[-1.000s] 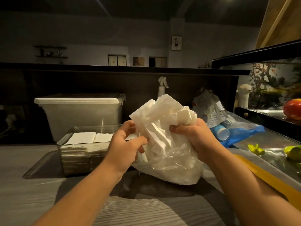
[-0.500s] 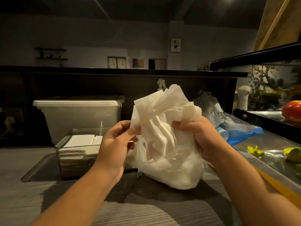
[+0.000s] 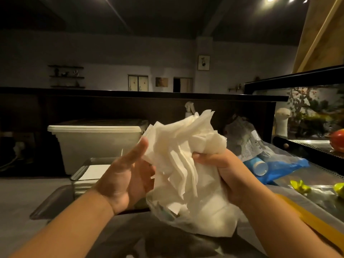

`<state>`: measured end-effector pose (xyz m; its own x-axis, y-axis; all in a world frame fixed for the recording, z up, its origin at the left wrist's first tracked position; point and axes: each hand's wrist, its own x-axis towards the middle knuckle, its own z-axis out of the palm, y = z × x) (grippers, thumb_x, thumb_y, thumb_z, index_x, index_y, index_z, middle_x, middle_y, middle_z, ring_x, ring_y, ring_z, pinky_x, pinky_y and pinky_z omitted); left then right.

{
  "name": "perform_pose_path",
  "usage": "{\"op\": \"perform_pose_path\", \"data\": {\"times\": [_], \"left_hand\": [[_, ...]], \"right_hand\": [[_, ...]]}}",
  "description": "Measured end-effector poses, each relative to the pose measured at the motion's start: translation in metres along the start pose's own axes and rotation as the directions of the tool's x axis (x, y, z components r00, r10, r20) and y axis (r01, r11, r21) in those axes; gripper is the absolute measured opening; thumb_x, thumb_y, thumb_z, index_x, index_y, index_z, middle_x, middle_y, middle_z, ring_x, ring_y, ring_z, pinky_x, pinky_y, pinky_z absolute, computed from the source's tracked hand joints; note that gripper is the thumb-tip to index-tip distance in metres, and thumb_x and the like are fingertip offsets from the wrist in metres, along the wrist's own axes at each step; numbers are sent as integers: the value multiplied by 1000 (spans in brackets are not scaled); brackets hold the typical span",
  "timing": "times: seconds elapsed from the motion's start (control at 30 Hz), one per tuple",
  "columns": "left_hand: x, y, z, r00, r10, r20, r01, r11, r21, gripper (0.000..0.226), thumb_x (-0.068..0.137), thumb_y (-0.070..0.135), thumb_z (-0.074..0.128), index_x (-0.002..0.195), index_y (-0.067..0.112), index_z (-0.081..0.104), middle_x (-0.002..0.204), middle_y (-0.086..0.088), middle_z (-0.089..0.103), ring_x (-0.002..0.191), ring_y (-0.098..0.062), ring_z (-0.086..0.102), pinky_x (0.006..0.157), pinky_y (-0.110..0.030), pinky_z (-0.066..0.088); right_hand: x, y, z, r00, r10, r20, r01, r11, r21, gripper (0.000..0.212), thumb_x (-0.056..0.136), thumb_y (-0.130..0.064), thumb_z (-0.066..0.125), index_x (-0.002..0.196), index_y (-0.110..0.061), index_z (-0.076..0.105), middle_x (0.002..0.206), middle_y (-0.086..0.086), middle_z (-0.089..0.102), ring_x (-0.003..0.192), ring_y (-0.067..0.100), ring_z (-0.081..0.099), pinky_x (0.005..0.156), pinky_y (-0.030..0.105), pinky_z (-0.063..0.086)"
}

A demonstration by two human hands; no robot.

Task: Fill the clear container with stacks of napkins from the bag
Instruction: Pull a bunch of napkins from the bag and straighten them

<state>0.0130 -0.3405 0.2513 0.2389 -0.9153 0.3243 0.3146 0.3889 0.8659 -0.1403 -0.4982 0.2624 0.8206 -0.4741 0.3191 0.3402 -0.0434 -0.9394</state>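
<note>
Right hand [image 3: 222, 170] clenches bag [image 3: 204, 220] top; left hand [image 3: 126, 177] spread, thumb straight against napkins [image 3: 175, 146]. Risk: loose crumpled sheets tumble out, won't stack in container [image 3: 79, 180].

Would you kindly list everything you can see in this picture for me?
napkins: one bunch, white, sticking up out of the bag, centre
bag: one, clear, round the lower napkins
container: one, clear, behind the left hand, white stack inside
tub: one, whitish, lidded, behind the container
spray bottle: one, white, behind the napkins
packet: one, blue, right of the bag
fruit: one, red, far right edge
left hand: one, bare, thumb against the napkins' left side
right hand: one, bare, gripping the napkins' right side
</note>
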Motion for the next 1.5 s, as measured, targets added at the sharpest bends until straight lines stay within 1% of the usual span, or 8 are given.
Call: {"op": "perform_pose_path", "data": {"times": [0.2,0.33,0.53,0.67,1.0,1.1,1.23,1.5], "left_hand": [[-16,-17,-21,997,-74,-36,74,997,0,71,71,54,80,131,19,63,126,-20,63,115,-39,61,98,-57,48],[-18,-26,-17,975,-209,-73,201,974,-104,68,53,41,94,112,13,76,115,-19,70,101,-36,70,80,-47,58],[-17,-29,-13,968,-164,-189,172,985,26,45,73,40,70,112,17,75,114,-16,70,102,-33,67,93,-50,51],[-15,-22,-11,965,-128,-231,116,991,-66,33,71,15,75,104,14,78,114,-17,72,99,-32,72,86,-47,59],[-15,-33,2,923,-133,-362,187,975,118,51,72,16,73,122,13,63,108,-12,75,98,-29,73,81,-46,60],[-17,-33,4,892,-88,-444,187,965,184,51,64,12,74,115,11,66,97,-9,77,85,-23,75,63,-34,61],[-19,-30,7,888,-132,-439,235,954,188,51,63,20,76,113,13,67,99,-6,77,102,-26,70,89,-40,54],[-15,-36,0,862,-9,-506,164,950,264,21,90,9,63,106,23,64,83,5,77,91,-19,70,76,-34,55]], "right_hand": [[1,16,4,982,191,-6,-189,975,113,48,61,-11,80,109,-10,74,98,17,75,83,34,73,74,47,59],[-1,20,10,973,231,-32,-225,967,122,52,60,-14,73,111,-6,69,86,15,75,70,30,73,63,40,59],[8,27,-5,945,311,-95,-313,950,-1,79,47,-16,85,123,-9,65,106,17,74,92,36,72,82,49,55],[13,29,-14,930,321,-177,-338,938,-75,60,66,-17,79,125,-12,64,107,14,75,99,37,72,92,53,54],[10,25,-15,954,259,-148,-289,926,-242,27,82,-7,71,108,-11,69,96,10,77,87,30,75,81,44,60],[10,29,-11,964,233,-131,-263,912,-315,27,82,-8,72,108,-16,69,95,6,77,90,28,74,88,48,59],[11,33,-9,969,227,-97,-247,895,-373,32,80,-18,77,110,-22,67,95,1,77,90,24,74,89,47,59],[13,38,-15,973,208,-98,-229,920,-318,31,80,-16,78,109,-21,67,93,1,76,88,24,74,76,37,61]]}}
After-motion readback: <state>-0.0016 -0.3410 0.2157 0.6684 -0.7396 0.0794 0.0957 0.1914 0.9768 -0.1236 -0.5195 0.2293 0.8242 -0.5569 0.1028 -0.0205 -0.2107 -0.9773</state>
